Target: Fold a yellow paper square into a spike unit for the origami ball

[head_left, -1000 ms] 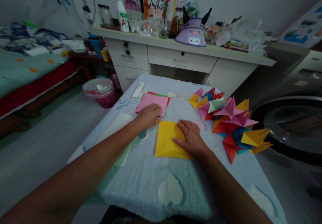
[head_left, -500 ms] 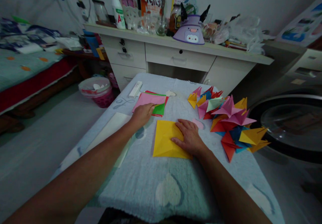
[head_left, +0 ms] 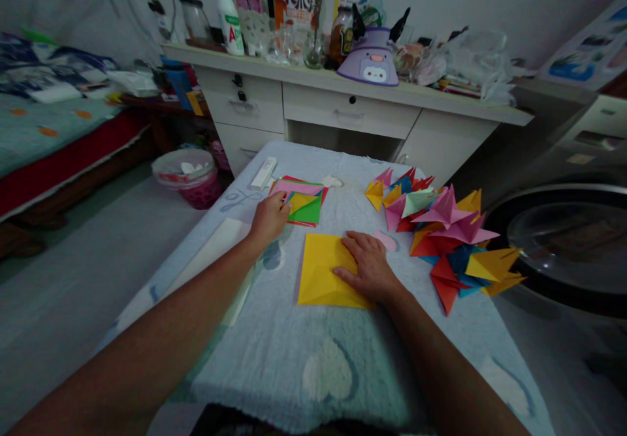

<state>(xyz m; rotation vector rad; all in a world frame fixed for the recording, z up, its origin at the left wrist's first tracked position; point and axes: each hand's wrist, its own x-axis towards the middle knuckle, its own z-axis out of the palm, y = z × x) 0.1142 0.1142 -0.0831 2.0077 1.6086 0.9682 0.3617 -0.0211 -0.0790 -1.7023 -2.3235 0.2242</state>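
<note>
A yellow folded paper sheet point(head_left: 323, 271) lies on the light blue cloth-covered table point(head_left: 337, 364). My right hand point(head_left: 368, 265) rests flat on its right part, fingers spread. My left hand point(head_left: 269, 217) is at the near left corner of a stack of coloured paper squares point(head_left: 304, 205), fingers curled and pinching up the corners of the top sheets, so pink, yellow, blue and green layers show fanned. A pile of several folded paper pieces point(head_left: 443, 233) in pink, yellow, red and blue lies to the right.
A white flat box point(head_left: 264, 173) lies beyond the stack; a white sheet point(head_left: 215, 253) lies under my left forearm. Behind the table stands a white desk point(head_left: 353, 106) crowded with bottles and a purple kettle point(head_left: 374, 62). A pink bin point(head_left: 186, 176) is on the floor at left.
My left hand slid from flat on the pink top sheet to the stack's corner and lifted several sheets, exposing green, yellow and blue. My right hand stayed on the yellow paper.
</note>
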